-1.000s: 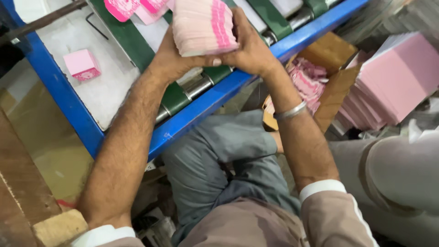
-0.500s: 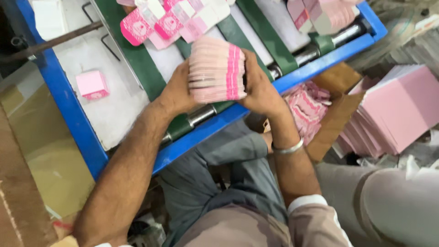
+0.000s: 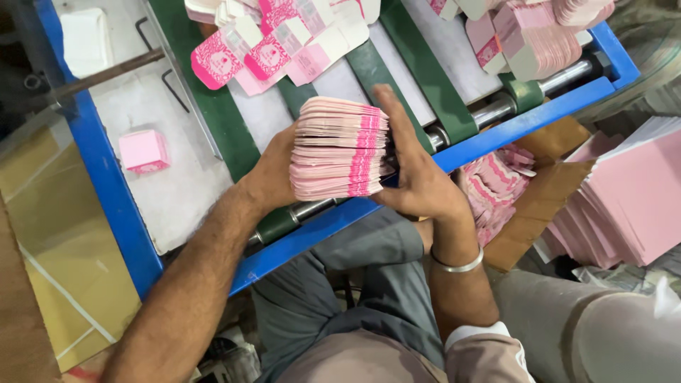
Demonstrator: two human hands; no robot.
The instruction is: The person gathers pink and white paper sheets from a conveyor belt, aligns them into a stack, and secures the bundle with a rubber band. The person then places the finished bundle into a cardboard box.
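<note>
A thick stack of flat pink carton blanks (image 3: pixel 339 149) is clamped between both my hands over the near end of a blue-framed machine table (image 3: pixel 106 184). My left hand (image 3: pixel 273 174) presses the stack's left side. My right hand (image 3: pixel 415 174) grips its right side, fingers stretched up along the edge, a metal bangle on that wrist. More flat pink and white cartons (image 3: pixel 273 42) lie fanned on the green belts (image 3: pixel 202 78) just beyond the stack.
A small folded pink box (image 3: pixel 144 150) sits on the grey plate at the left. Another pile of blanks (image 3: pixel 543 35) rests at the table's far right. Stacked pink sheets (image 3: pixel 628 198) and a cardboard box holding pink blanks (image 3: pixel 496 188) stand by my right knee.
The stack, held in both hands, has come down from the far edge of the view toward me. My right fingers have straightened along its side.
</note>
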